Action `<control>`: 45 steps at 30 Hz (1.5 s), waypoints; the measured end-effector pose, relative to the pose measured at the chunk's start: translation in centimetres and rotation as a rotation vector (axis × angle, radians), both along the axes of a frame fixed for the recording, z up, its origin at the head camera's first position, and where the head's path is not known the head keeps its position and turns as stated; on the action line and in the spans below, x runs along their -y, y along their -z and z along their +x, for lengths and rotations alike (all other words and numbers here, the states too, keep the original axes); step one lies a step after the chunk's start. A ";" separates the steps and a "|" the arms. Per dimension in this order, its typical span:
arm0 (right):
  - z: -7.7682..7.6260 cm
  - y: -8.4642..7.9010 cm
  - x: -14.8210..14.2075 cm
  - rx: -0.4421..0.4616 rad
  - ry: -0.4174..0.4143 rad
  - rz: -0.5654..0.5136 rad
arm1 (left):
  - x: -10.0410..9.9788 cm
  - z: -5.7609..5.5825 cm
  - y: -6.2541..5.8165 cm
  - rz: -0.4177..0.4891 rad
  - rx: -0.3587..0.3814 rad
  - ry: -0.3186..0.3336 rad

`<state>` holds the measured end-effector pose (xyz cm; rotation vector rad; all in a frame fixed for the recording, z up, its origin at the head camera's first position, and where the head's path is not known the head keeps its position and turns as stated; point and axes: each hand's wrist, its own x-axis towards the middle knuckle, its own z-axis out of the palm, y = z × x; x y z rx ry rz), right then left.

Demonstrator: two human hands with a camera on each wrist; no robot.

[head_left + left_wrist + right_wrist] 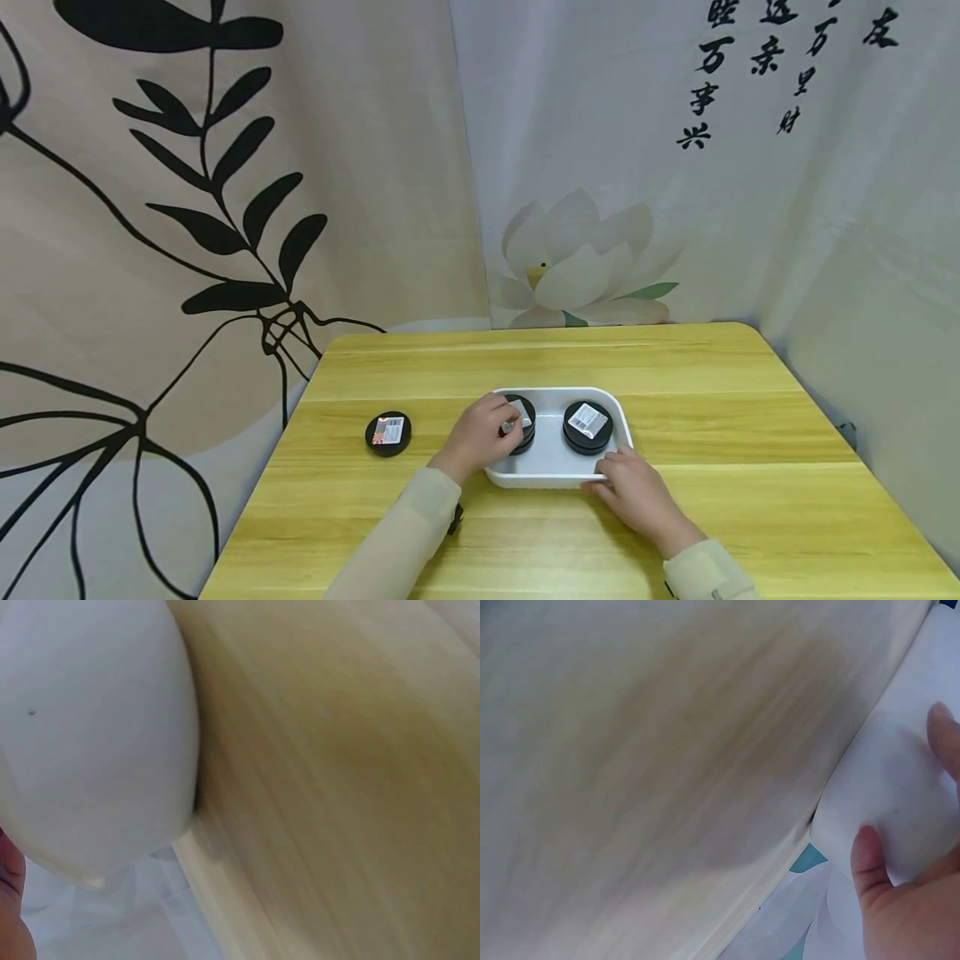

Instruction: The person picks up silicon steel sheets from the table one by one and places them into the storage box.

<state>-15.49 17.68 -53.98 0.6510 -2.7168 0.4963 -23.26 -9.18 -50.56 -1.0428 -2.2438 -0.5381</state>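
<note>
A white tray (551, 482) holds two groups of flat, round black tins with pale labels. My left hand (480, 437) reaches over the tray's left side and grips the left black tin (528, 412), partly covering it. A small dark patch shows between its fingers, too small to make out. On the right lies a stack of black tins (587, 427), seemingly two high. My right hand (636, 493) holds the tray's front right corner by rim and wall; the right wrist view shows this hand (911, 911) against the white wall (889, 769).
Left of the tray, another labelled black tin (388, 434) lies alone on the yellow wooden table (750, 433). Printed curtains (397, 167) hang behind the table's far edge. The left wrist view shows mostly the tray's outer wall (105, 735) and wood.
</note>
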 end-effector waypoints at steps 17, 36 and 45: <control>-0.1 0.0 0.0 -0.011 -0.005 0.000 | 1.2 0.6 1.0 0.014 -0.029 -0.013; 0.0 -0.2 0.0 -0.010 -0.006 0.005 | 2.6 0.7 1.3 -0.060 -0.061 -0.031; 0.1 -0.1 0.0 -0.014 -0.003 0.007 | 3.2 0.7 1.4 -0.097 -0.087 -0.048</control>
